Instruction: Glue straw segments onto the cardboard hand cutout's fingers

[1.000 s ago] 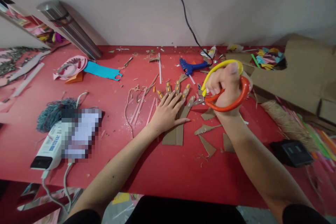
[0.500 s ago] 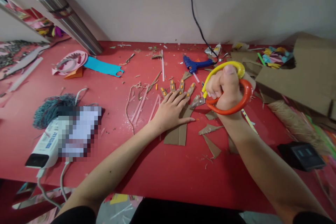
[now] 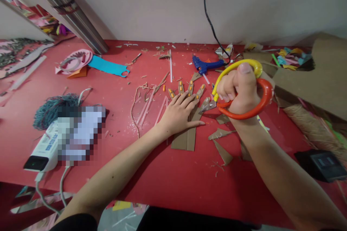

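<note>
My left hand (image 3: 177, 115) lies flat, fingers spread, on a hand-shaped cardboard cutout (image 3: 184, 140). Short orange tube pieces (image 3: 180, 86) sit on the cutout's fingers, which reach beyond my fingertips. My right hand (image 3: 241, 86) is closed round the handles of scissors (image 3: 267, 99), one loop yellow and the other orange-red. The short metal blades point left, close to the cutout's thumb (image 3: 204, 106); whether they touch it I cannot tell. Cardboard offcuts (image 3: 222, 151) are scattered below the scissors.
A blue glue gun (image 3: 207, 65) with a black cord lies behind the scissors. Pink straws (image 3: 146, 106) and string (image 3: 132, 115) are left of the cutout. A steel flask (image 3: 78, 21), a yarn bundle (image 3: 54, 110) and a phone (image 3: 82, 133) stand or lie further left. Large cardboard (image 3: 306, 79) is at right.
The whole view has shifted slightly. My left hand stays flat on the cutout, and my right hand still grips the scissors, a little further right in the picture.
</note>
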Available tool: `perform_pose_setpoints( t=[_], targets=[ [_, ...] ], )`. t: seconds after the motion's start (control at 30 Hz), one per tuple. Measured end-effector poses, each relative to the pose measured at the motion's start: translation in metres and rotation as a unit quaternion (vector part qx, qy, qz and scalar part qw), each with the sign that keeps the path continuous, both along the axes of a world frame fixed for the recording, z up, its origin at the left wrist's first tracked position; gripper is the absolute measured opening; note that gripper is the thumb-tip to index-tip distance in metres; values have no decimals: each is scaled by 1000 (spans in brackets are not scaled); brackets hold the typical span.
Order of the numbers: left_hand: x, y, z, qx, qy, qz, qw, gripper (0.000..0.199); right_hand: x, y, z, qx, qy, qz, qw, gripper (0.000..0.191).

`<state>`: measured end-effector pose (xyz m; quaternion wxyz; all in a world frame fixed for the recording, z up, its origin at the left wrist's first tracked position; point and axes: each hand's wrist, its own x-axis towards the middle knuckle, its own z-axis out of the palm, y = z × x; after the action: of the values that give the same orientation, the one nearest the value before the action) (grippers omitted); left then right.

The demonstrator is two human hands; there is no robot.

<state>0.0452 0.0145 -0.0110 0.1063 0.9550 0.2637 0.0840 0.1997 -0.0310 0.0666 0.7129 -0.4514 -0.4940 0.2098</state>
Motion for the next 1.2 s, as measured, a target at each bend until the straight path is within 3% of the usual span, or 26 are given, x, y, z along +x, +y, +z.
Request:
perform_pose_setpoints(
  t=[0.1,1.2],
  targets=[
    [0,0,0,-1,3,1,1000,89,2,2,-2,31,4,17,999,61],
    [-1,1,-2,1,9,1,1000,93,1,2,-4,19,-6,28,999,62]
  ],
)
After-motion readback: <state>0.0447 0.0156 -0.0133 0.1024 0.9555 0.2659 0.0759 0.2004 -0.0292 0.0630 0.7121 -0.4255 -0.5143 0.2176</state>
